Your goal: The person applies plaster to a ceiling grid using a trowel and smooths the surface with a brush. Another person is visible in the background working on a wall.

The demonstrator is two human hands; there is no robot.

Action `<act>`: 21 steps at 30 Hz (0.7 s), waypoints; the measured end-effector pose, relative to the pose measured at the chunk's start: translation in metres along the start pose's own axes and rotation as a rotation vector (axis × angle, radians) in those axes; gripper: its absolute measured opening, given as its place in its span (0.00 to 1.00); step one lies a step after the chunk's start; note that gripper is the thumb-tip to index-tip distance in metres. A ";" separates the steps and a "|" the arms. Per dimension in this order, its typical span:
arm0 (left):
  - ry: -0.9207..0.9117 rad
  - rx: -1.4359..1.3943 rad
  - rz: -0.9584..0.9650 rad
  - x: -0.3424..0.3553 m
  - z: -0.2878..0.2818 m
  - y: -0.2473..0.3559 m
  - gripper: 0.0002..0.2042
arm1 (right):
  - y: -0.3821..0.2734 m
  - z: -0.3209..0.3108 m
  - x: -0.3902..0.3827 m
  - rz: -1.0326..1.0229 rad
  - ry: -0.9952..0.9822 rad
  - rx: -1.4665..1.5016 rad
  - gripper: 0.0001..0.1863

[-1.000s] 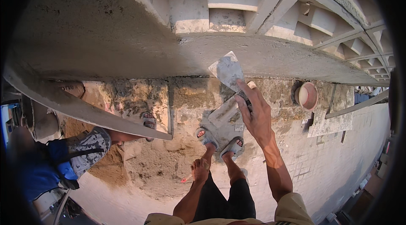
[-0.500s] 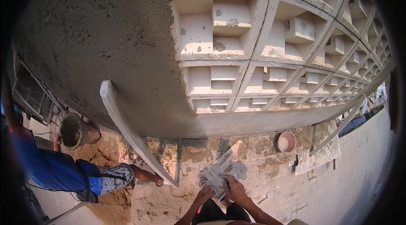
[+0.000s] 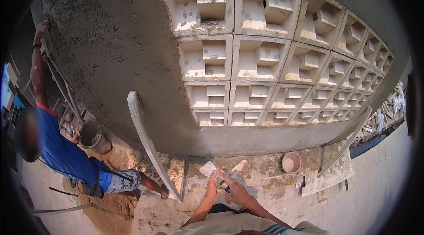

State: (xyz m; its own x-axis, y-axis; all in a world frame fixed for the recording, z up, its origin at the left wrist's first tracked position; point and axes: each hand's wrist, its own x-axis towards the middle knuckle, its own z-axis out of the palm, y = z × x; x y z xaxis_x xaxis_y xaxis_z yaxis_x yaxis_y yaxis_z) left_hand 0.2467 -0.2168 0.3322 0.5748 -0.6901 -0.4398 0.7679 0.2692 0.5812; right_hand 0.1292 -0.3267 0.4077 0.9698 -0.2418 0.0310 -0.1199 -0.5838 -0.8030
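Note:
Low in front of my body, my left hand (image 3: pixel 211 188) and my right hand (image 3: pixel 237 191) are close together. Just beyond the left fingertips is a flat, pale, four-cornered plate (image 3: pixel 207 169); the left hand appears closed on its near edge. My right hand's fingers curl in toward the left hand. Something dark and small shows between them, too hidden to name. On the ground beyond the right hand lies a short pale board (image 3: pixel 240 167). Ahead rises a wall with wet grey plaster (image 3: pixel 110 49) on the left and pale openwork blocks (image 3: pixel 260 53) on the right.
A long pale plank (image 3: pixel 152 144) leans on the wall at left. Beyond it a person in a blue shirt (image 3: pixel 73 160) reaches up the wall, beside a dark bucket (image 3: pixel 91 134) and sand (image 3: pixel 104 208). A pinkish bucket (image 3: pixel 291 163) and another leaning plank (image 3: pixel 346 141) stand at right.
My hands have risen from the grey mortar patch, and the pale plate now shows beyond the left fingers. My view has shifted; the person at left now has an arm raised on the wall.

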 end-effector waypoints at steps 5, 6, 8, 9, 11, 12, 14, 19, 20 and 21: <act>-0.075 -0.653 0.127 0.003 0.046 -0.002 0.12 | 0.013 -0.041 -0.024 -0.126 0.138 0.042 0.39; -0.086 -0.749 0.116 0.000 0.059 -0.007 0.11 | 0.028 -0.044 -0.033 -0.167 0.124 -0.029 0.38; -0.094 -0.741 0.141 0.007 0.072 -0.025 0.11 | 0.063 -0.052 -0.048 -0.085 0.088 0.024 0.34; -0.087 -0.777 0.131 0.012 0.075 -0.030 0.10 | 0.065 -0.060 -0.051 -0.050 0.069 0.052 0.32; -0.106 -0.881 0.116 0.024 0.079 -0.041 0.09 | 0.066 -0.072 -0.065 0.068 0.238 0.533 0.26; -0.115 -0.936 0.113 0.028 0.080 -0.044 0.08 | 0.060 -0.081 -0.072 0.131 0.317 0.771 0.23; -0.081 -0.900 0.144 0.034 0.103 -0.050 0.08 | 0.047 -0.096 -0.079 0.053 0.431 0.688 0.20; -0.279 -0.622 0.069 0.011 0.197 -0.062 0.14 | 0.027 -0.120 -0.064 0.072 0.670 0.801 0.17; -0.257 -0.505 0.155 0.012 0.209 -0.056 0.14 | 0.029 -0.133 -0.065 0.105 0.663 0.837 0.16; -0.235 -0.379 0.234 0.018 0.219 -0.051 0.14 | 0.034 -0.147 -0.064 0.141 0.664 0.880 0.16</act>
State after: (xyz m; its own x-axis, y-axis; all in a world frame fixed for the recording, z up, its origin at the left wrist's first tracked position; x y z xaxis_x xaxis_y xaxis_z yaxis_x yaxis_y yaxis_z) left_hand 0.1557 -0.3897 0.4447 0.6980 -0.7031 -0.1356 0.6998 0.6298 0.3370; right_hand 0.0323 -0.4449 0.4654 0.6213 -0.7835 0.0069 0.2275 0.1720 -0.9585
